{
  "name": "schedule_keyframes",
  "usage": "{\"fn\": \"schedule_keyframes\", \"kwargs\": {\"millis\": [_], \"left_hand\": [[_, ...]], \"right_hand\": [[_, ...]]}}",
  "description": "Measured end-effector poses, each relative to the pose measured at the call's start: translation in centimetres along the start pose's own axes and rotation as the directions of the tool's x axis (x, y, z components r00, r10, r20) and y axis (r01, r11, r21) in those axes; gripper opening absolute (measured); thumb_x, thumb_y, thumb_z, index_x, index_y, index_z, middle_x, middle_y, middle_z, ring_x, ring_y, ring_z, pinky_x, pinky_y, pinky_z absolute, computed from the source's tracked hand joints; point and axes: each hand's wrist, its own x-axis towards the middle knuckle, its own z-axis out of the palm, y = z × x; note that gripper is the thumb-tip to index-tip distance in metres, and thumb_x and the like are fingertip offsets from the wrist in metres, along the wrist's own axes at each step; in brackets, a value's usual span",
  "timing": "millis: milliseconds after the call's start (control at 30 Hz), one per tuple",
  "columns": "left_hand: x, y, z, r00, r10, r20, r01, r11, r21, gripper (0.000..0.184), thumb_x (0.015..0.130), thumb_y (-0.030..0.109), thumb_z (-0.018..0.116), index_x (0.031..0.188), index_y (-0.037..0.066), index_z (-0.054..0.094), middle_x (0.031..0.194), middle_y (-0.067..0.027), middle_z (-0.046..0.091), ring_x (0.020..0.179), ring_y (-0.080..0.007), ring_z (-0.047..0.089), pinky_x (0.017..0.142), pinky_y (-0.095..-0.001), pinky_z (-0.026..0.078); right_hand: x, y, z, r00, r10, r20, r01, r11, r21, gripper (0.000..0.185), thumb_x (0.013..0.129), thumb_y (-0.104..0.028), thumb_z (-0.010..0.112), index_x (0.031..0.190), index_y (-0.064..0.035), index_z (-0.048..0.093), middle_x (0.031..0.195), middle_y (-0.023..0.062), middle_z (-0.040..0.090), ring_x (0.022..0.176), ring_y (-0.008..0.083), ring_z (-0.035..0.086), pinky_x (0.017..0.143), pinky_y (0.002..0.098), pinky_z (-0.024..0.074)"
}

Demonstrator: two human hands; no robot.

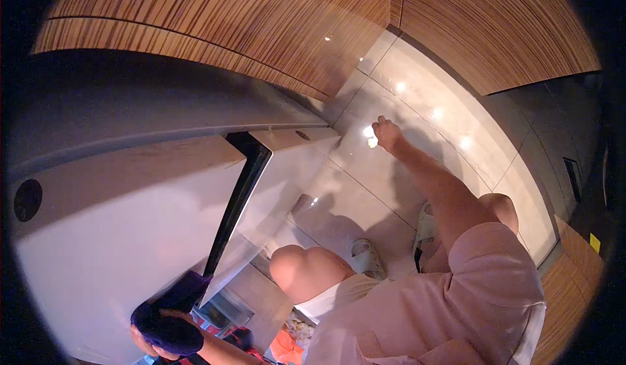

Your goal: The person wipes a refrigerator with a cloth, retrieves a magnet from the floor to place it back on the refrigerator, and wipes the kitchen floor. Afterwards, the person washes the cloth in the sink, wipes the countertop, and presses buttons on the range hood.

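Note:
Low over the tiled floor [365,189], my right hand [386,132] reaches out with its fingers bent together. A small bright white thing [372,136] shows at its fingertips; whether it is an object or a glare spot is unclear. At the lower left, my left hand [156,335] is wrapped round a dark purple cloth-like thing [173,322], beside the white drawer front [117,254] and close to the lower end of its black edge strip [231,215].
Wood-grain cabinet panels [228,19] stand at the top and right. A clear bin [225,309] and an orange thing [285,347] lie at the bottom. My knees and light sandals [366,257] are over the floor.

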Motion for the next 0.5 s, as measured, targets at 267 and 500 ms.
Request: {"fn": "schedule_keyframes", "kwargs": {"millis": [267, 500], "left_hand": [[-0.2, -0.3, 0.0, 1.0, 0.016, -0.007, -0.016, 1.0, -0.008, 0.07, 0.074, 0.001, 0.07, 0.126, 0.008, 0.023, 0.112, -0.0222, 0.043, 0.099, -0.0373, 0.053, 0.082, -0.0477, 0.051], [-0.5, -0.4, 0.1, 1.0, -0.006, -0.021, 0.006, 1.0, 0.012, 0.073, 0.073, 0.003, 0.072, 0.126, 0.009, 0.023, 0.113, -0.0221, 0.044, 0.1, -0.0372, 0.053, 0.084, -0.048, 0.05]], "right_hand": [[0.1, 1.2, -0.8, 0.999, 0.014, 0.037, -0.012, 0.998, -0.056, 0.041, 0.058, -0.019, 0.073, 0.094, -0.0033, 0.06, 0.097, 0.0115, 0.056, 0.092, 0.0291, 0.057, 0.075, 0.0396, 0.0518], [-0.4, 2.4, -0.7, 1.0, 0.002, 0.031, -0.004, 0.999, 0.049, 0.059, 0.055, -0.027, 0.077, 0.103, -0.0001, 0.055, 0.093, 0.0144, 0.056, 0.086, 0.0309, 0.058, 0.071, 0.04, 0.0517]]}}
